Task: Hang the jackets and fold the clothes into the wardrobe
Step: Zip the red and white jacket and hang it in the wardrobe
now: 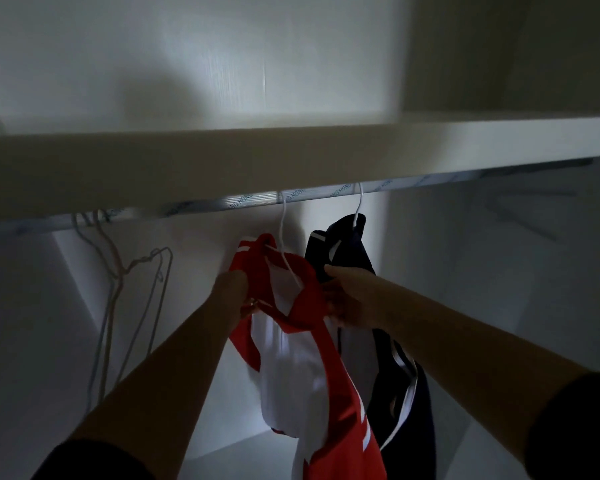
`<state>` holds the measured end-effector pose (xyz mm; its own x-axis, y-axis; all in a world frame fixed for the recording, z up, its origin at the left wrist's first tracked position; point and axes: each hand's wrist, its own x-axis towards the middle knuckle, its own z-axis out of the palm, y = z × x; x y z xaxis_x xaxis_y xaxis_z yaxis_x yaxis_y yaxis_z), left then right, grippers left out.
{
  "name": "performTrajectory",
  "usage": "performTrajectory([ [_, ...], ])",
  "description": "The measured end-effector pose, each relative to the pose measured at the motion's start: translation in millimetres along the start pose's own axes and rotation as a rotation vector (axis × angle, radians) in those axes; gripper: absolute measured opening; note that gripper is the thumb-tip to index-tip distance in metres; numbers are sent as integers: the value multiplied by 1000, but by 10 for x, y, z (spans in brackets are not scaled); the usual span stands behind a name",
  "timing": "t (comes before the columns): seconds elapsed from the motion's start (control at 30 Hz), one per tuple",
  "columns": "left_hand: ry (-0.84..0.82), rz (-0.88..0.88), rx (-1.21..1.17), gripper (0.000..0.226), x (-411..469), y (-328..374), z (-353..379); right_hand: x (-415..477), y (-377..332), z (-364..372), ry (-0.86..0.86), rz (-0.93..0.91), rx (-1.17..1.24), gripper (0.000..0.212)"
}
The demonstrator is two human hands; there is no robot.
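Head view: the red jacket (329,375) hung on a white hanger (284,230) near the middle of the wardrobe rail (250,200), just beside the navy jacket (350,247). The left hand (236,292) gripped one of its shoulders and the right hand (347,299) the other. Empty hangers (118,271) hung toward the rail's left end.

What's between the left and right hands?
Head view: the red-and-white jacket on its white wire hanger, gripped by the left hand and the right hand on either side.
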<state>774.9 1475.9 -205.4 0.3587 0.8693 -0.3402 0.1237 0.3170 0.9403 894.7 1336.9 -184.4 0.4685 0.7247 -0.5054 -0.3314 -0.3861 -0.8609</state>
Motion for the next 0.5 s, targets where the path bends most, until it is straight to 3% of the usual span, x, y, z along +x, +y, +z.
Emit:
performTrajectory([
  [0.07,12,18,97,24,49,22,19,-13,-36,16,-14,27,13,28],
  [0.2,-20,61,194,35,99,-17,45,5,35,53,-148,149,-127,41],
  [0.33,-30,225,387,38,181,-89,40,-25,27,153,-208,92,-58,23],
  [0.4,12,293,445,32,203,-99,0,-24,-13,188,-37,-71,-128,8],
  [0.5,149,424,528,15,267,-66,-101,-15,-149,131,345,-541,-460,24],
])
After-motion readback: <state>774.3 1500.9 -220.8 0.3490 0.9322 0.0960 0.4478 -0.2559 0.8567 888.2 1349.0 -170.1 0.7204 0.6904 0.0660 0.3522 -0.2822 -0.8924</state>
